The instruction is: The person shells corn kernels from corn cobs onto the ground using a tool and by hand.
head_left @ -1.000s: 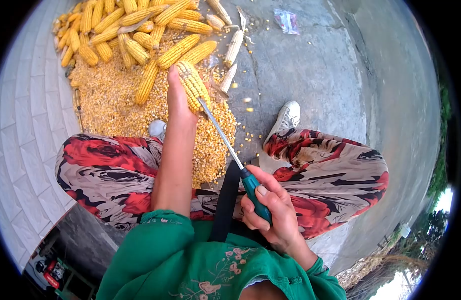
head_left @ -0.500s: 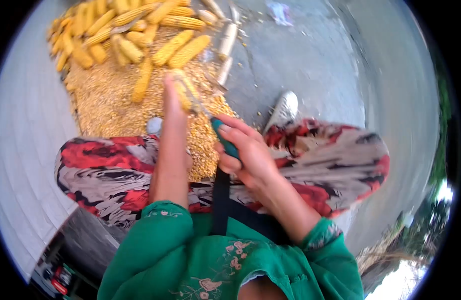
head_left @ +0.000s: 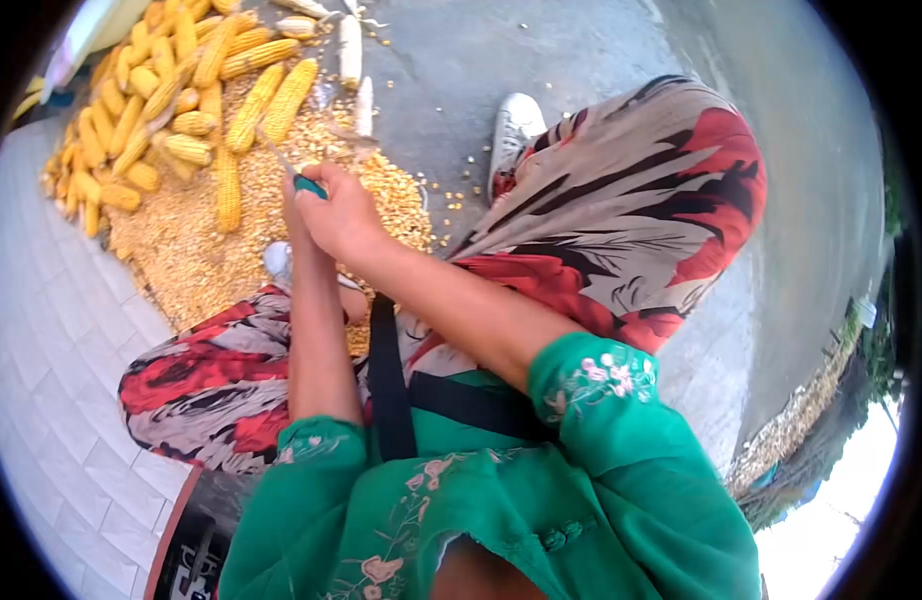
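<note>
My right hand (head_left: 339, 212) is closed around the green handle (head_left: 310, 187) of a screwdriver-like tool. The thin metal shaft (head_left: 280, 157) points up and left over the corn. Close against it, partly behind my right hand, is my left hand (head_left: 293, 208); its fingers are hidden, and I cannot make out a cob in it. Just beyond the shaft, two yellow cobs (head_left: 289, 100) lie side by side. Loose kernels (head_left: 191, 255) are heaped below and left of them.
More unshelled cobs (head_left: 131, 125) are piled at the upper left. Pale, stripped cobs (head_left: 351, 52) and husks lie right of the pile. Scattered kernels dot the concrete floor (head_left: 451, 60). My patterned trouser legs (head_left: 621, 210) and a white shoe (head_left: 519, 120) flank the heap.
The view has shifted. My right hand has moved forward with the tool, up against my left hand. The cob seen in my left hand earlier no longer shows clearly.
</note>
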{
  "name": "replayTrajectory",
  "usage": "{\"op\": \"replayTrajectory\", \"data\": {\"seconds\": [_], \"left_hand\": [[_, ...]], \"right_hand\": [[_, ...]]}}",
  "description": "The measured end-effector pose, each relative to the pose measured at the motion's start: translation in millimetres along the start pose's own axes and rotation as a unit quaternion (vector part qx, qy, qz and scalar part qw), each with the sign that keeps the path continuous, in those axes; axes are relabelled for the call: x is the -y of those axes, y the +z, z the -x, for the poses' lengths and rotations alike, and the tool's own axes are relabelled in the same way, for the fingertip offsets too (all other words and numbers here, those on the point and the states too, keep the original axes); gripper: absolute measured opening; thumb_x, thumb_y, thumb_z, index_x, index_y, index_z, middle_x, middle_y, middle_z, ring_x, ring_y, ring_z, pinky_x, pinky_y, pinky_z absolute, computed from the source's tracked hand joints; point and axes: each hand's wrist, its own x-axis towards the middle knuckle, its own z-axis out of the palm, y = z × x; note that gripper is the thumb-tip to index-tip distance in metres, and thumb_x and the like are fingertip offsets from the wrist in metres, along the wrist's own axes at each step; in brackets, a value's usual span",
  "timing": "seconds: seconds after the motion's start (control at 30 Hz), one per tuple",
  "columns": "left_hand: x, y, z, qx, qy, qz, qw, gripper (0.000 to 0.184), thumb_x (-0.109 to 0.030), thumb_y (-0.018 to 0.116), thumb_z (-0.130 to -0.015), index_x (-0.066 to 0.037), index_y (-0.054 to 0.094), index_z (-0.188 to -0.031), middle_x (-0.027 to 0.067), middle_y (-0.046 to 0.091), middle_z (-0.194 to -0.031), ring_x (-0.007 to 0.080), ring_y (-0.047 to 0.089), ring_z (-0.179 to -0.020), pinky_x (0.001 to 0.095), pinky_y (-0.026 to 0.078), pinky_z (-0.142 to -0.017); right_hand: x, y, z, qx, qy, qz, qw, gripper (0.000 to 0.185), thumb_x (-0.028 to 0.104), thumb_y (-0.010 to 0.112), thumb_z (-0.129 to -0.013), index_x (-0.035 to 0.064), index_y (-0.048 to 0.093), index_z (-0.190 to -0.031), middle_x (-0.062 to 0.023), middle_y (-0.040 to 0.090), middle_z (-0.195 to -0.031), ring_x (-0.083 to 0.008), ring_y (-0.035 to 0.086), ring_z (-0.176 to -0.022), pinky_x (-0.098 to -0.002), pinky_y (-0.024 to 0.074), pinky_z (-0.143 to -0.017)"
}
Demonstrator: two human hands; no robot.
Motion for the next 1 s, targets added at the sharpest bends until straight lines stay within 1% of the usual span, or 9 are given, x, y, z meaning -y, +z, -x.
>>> {"op": "replayTrajectory", "data": {"seconds": [0.1,0.17,0.3,0.47,0.6,0.7,0.87,0.93,1.0], "left_hand": [[-45,89,76,0.067,-0.032,0.126,0.989,0.047,-0.052,0.034,-0.09,-0.01,0.052,-0.1,0.0084,0.058,-0.081,0.0208,0.057,-0.064,0.0344,0.047,-0.051],[-59,99,88,0.077,-0.03,0.154,0.985,0.055,-0.057,0.034,-0.089,-0.006,0.054,-0.093,0.01,0.058,-0.081,0.0212,0.056,-0.063,0.0327,0.049,-0.051],[-67,111,94,0.11,-0.023,0.148,0.983,0.049,-0.05,0.039,-0.089,-0.003,0.053,-0.097,0.011,0.059,-0.081,0.0196,0.058,-0.063,0.0314,0.049,-0.051],[-73,124,107,0.17,-0.014,0.168,0.971,0.04,-0.036,0.049,-0.083,-0.002,0.049,-0.105,0.0155,0.059,-0.09,0.0245,0.062,-0.072,0.0366,0.054,-0.061],[-61,124,100,0.195,-0.009,0.073,0.978,0.029,-0.013,0.058,-0.078,-0.002,0.047,-0.102,0.0111,0.057,-0.086,0.0212,0.062,-0.07,0.0338,0.056,-0.058],[-58,133,110,0.172,0.013,-0.001,0.985,0.03,-0.015,0.06,-0.08,-0.003,0.046,-0.104,0.0103,0.057,-0.087,0.0199,0.062,-0.07,0.033,0.055,-0.059],[-46,125,99,0.168,-0.027,0.034,0.985,0.034,-0.013,0.061,-0.079,-0.001,0.046,-0.108,0.0111,0.058,-0.089,0.0204,0.062,-0.076,0.0324,0.054,-0.066],[-42,123,93,0.161,-0.074,0.033,0.984,0.04,-0.007,0.062,-0.077,0.0,0.045,-0.112,0.0122,0.06,-0.091,0.0205,0.063,-0.077,0.0318,0.054,-0.068],[-34,124,88,0.125,-0.047,-0.034,0.99,0.041,-0.007,0.062,-0.077,0.0,0.045,-0.113,0.0118,0.06,-0.091,0.02,0.063,-0.076,0.0311,0.054,-0.066]], "right_hand": [[-14,-5,9,-0.008,-0.062,0.007,0.998,0.028,0.016,0.056,-0.081,0.0048,0.056,-0.107,-0.0174,0.063,-0.092,-0.0267,0.062,-0.074,-0.0353,0.0487,-0.065],[24,-41,36,-0.007,0.107,-0.108,0.988,0.035,0.015,0.052,-0.086,0.0067,0.046,-0.12,-0.0061,0.054,-0.073,-0.0103,0.045,-0.045,-0.0259,0.0336,-0.04],[27,-54,49,0.01,0.107,-0.185,0.977,0.037,0.017,0.052,-0.088,0.0058,0.04,-0.121,-0.0057,0.052,-0.071,-0.0105,0.042,-0.044,-0.0255,0.0314,-0.041],[46,-58,68,0.019,0.044,-0.26,0.964,0.037,0.017,0.052,-0.09,0.0044,0.037,-0.12,-0.0058,0.051,-0.071,-0.0107,0.042,-0.041,-0.0238,0.0293,-0.037],[103,-71,95,0.068,-0.009,-0.273,0.96,0.035,0.017,0.054,-0.089,0.0046,0.041,-0.118,-0.0065,0.054,-0.073,-0.0099,0.044,-0.046,-0.023,0.0326,-0.041],[147,-89,104,0.099,-0.047,-0.205,0.973,0.038,0.019,0.055,-0.088,0.0034,0.042,-0.12,-0.007,0.055,-0.075,-0.0094,0.043,-0.047,-0.0221,0.0328,-0.042],[191,-111,90,0.085,-0.101,-0.058,0.99,0.038,0.019,0.054,-0.087,0.0025,0.043,-0.12,-0.0065,0.054,-0.075,-0.0088,0.042,-0.049,-0.0226,0.0328,-0.046],[189,-117,77,0.087,-0.073,-0.108,0.988,0.038,0.019,0.053,-0.088,0.0023,0.043,-0.12,-0.0067,0.054,-0.075,-0.0089,0.042,-0.049,-0.0227,0.0329,-0.046],[187,-116,69,0.106,-0.02,-0.204,0.973,0.038,0.019,0.053,-0.088,0.0018,0.042,-0.12,-0.0075,0.054,-0.076,-0.0089,0.041,-0.048,-0.0228,0.033,-0.046]]}}
